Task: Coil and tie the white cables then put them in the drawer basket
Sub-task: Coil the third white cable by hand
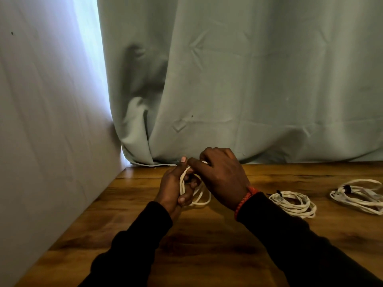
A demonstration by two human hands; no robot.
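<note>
free: bare worktop (207, 245) at lower centre of frame | blocked right: two coiled cable bundles (293, 204) (358, 196) | blocked left: wall (51, 121) | blocked top: curtain (248, 79)

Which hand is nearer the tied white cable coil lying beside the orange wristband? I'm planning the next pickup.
Right. The right hand is just left of that tied white cable coil; the left hand is farther left, beyond it, holding another white cable.
</note>
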